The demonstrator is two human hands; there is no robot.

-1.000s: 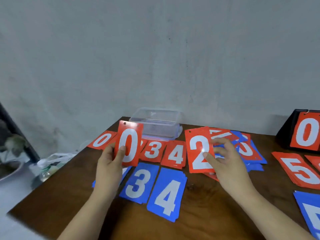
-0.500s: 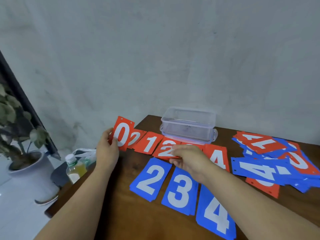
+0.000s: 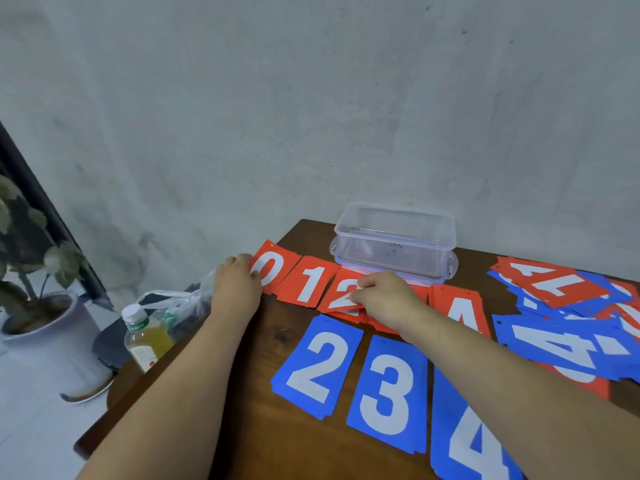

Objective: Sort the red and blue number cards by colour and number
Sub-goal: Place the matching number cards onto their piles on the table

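Red 2 card (image 3: 341, 294) pinched by the right hand (image 3: 384, 299), just beside the red 1 card (image 3: 311, 284); left hand (image 3: 237, 285) grips the red 0 card (image 3: 273, 271) at row's end. Blue row (image 3: 386, 393) below reads 2, 3, 4. Mixed pile (image 3: 568, 306) at right looks unsorted, so plenty left.

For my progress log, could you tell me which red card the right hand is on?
The red 2 card, beside the red 1; the right hand pinches it, the left hand holds the red 0.
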